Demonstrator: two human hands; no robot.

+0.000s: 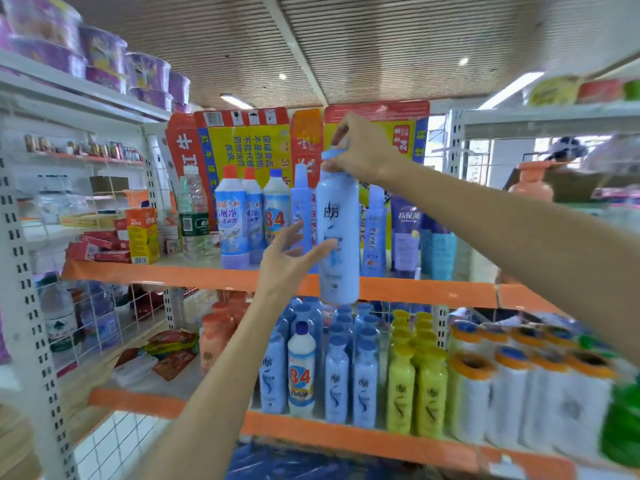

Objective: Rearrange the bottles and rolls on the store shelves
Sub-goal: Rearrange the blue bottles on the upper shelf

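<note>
A tall light-blue bottle (338, 233) hangs upright in front of the upper orange shelf (166, 273). My right hand (360, 147) grips its blue cap from above. My left hand (294, 258) is spread open beside the bottle's left side, fingers near its middle; I cannot tell whether they touch it. Behind stand blue and white cleaner bottles (232, 220) and purple bottles (405, 230). On the lower shelf (346, 436) stand blue bottles (365, 386), a white "84" bottle (301, 372), yellow bottles (415, 389) and white rolls (478, 400).
A flattened red and yellow carton (242, 140) backs the upper shelf. A clear water bottle (194, 216) and small boxes (142, 233) stand at its left. Purple tubs (104, 53) line the top shelf. A wire side rack (86, 323) holds more goods.
</note>
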